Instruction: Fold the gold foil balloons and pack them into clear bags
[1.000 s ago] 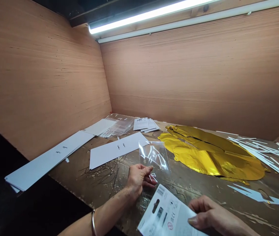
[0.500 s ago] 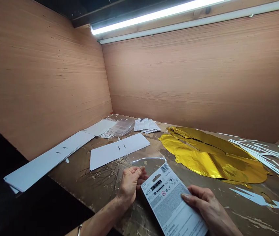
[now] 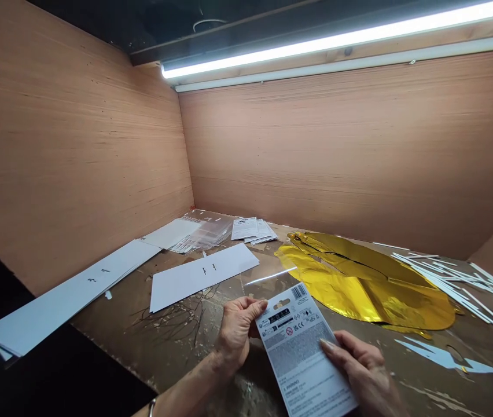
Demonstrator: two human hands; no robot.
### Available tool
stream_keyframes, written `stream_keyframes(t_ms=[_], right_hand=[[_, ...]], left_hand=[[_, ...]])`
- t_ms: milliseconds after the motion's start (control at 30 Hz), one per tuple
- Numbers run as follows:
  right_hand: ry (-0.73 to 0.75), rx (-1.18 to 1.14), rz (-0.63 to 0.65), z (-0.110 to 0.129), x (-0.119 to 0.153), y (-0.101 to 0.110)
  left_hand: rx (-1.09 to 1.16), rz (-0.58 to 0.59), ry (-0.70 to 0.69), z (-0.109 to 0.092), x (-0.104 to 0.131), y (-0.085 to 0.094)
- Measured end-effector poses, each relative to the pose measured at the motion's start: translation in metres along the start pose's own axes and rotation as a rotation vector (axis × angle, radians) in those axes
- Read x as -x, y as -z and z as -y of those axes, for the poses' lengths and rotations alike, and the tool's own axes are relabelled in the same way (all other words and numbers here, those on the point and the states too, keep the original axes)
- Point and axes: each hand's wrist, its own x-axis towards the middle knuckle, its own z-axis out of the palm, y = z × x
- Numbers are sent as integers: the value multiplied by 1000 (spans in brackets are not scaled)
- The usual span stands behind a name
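Card [image 3: 305, 353] with print on its upward face slants above the near part of the counter [image 3: 129, 341], between both hands, its slotted end towards the far edge. Left hand [image 3: 238, 330] pinches at its upper left corner, thumb in front and the fingers partly hidden; right hand [image 3: 359, 362] grips its right edge, thumb on the printed face. A clear sleeve [image 3: 272, 277] shows as a glint just beyond the slotted end; whether the left hand also holds it cannot be told. A bangle [image 3: 152, 407] circles the left wrist.

Beyond the left hand, a white strip [image 3: 203, 277] with two dark marks lies flat, with thin dark strands [image 3: 177, 318] on the nearer side of it. Long strips [image 3: 73, 295] lie along the left edge, their near end jutting over the near edge. A white sheet [image 3: 170, 233] touches their far end, beside clear bags [image 3: 216, 231] near the far left corner. Along the far edge, a small pile of printed cards [image 3: 250, 230] sits to the right of the bags. Gold foil [image 3: 359, 289] spreads right of centre, white sticks [image 3: 459, 284] lie scattered towards the right edge, and a pale pointed cutout [image 3: 446, 356] rests nearer than the foil.
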Motion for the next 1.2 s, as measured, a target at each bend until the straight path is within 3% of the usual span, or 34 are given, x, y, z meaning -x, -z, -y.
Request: stream_keyframes(t_ms=[200, 367, 567, 733, 833, 967, 1100, 1200], right_hand=[[-41, -127, -46, 1, 4, -7], [46, -122, -133, -3, -1, -6], [273, -55, -89, 26, -6, 22], [441, 248, -132, 44, -7, 32], [470, 244, -127, 36, -10, 29], [391, 112, -27, 20, -15, 25], [309, 13, 56, 1, -21, 21], [321, 86, 50, -13, -27, 18]], left_hand=[[91, 99, 4, 10, -1, -7], [134, 229, -79, 3, 2, -22], [-146, 374, -290, -27, 11, -31], [-345, 451, -406, -27, 19, -27], [-351, 492, -410, -22, 20, -25], [-362, 552, -385, -15, 20, -22], [-474, 524, -394, -4, 15, -13], [-597, 514, -478, 5, 10, -6]])
